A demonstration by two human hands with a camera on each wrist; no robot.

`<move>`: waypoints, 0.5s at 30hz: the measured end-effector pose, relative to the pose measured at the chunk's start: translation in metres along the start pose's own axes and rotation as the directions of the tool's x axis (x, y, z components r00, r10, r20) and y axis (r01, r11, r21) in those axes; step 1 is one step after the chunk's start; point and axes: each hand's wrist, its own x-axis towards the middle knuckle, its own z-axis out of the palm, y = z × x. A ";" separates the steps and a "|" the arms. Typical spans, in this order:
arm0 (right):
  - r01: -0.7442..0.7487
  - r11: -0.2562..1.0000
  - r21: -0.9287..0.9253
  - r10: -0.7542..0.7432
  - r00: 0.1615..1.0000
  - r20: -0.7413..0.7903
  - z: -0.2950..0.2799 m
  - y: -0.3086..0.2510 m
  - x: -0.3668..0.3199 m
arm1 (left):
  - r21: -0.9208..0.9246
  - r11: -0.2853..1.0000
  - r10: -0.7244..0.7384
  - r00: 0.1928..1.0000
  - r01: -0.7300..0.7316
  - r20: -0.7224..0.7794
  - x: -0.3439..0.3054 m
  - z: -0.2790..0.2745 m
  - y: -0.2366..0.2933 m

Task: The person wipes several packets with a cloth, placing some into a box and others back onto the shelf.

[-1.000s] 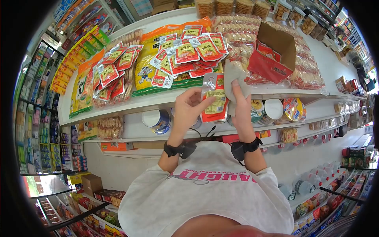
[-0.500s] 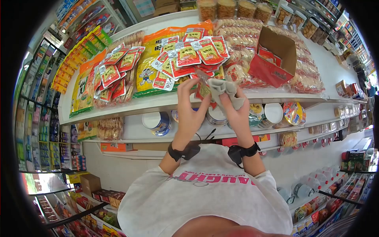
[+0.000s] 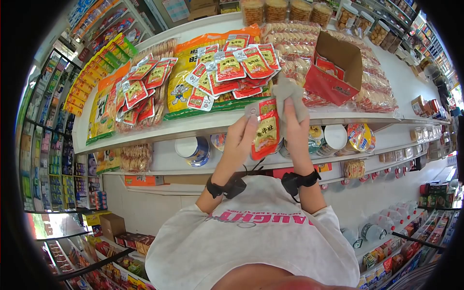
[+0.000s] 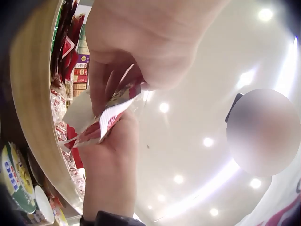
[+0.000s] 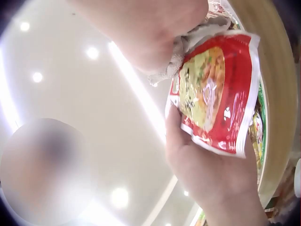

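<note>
- Two heaps of red packets lie on bags on the bench, a narrow white strip between bags and front edge.
- Yellow bag, under the right heap, marked "旺".
- Left hand pinches the held packet by its left side; it hangs over the bench edge, label reading "牛肚".
- Right hand grips a grey cloth against the packet's right side.
- Open red box farther right, tilted, packets inside.
</note>
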 end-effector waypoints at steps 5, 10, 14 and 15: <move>-0.091 0.996 0.003 0.091 0.993 0.076 -0.006 0.002 -0.007 | -0.044 0.983 -0.180 0.984 0.180 0.016 0.007 0.000 -0.011; 0.148 0.974 -0.170 -0.131 0.986 0.106 -0.008 0.004 -0.011 | 0.070 0.993 -0.108 0.973 0.095 0.202 0.010 -0.019 -0.001; 0.113 0.991 -0.068 -0.111 0.993 0.035 0.006 0.006 -0.013 | 0.107 0.990 -0.099 0.991 0.088 0.094 0.009 -0.024 -0.008; 0.099 0.995 -0.017 -0.099 0.995 0.020 0.010 0.006 -0.012 | 0.086 0.990 -0.114 0.992 0.109 0.057 0.007 -0.025 -0.004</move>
